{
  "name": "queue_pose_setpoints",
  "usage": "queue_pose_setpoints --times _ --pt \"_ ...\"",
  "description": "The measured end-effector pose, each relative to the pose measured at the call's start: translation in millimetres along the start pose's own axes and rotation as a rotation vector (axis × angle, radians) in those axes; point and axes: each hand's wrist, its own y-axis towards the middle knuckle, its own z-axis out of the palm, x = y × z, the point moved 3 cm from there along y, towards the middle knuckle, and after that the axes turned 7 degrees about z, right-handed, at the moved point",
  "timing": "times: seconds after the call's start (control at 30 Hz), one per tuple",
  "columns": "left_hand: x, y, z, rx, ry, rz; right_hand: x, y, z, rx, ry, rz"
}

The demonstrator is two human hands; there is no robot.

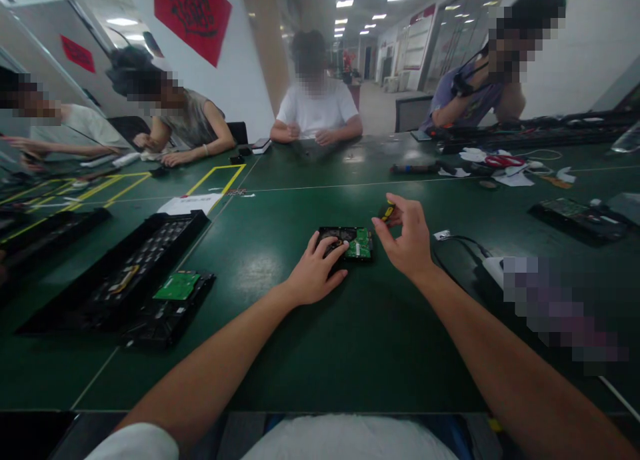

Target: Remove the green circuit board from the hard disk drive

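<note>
A black hard drive (345, 242) with a green circuit board on top lies on the green table (350, 327) in front of me. My left hand (315, 273) rests on its near left corner, fingers pressed down on it. My right hand (407, 237) hovers just right of the drive, fingers pinched round a small yellow-and-black screwdriver (388, 211) that sticks up from them.
Black trays (120, 273) lie to the left, one holding a green board (176, 286). A white power strip with a cable (493, 267) sits to the right. Other people work along the far and left edges. Tools and papers (500, 163) lie at the far right.
</note>
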Motion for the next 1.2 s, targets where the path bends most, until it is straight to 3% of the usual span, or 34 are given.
queue_pose_setpoints --times 1.2 --pt "1.4 0.4 0.5 0.004 -0.012 -0.001 -4.5 -4.6 6.2 0.006 0.045 0.038"
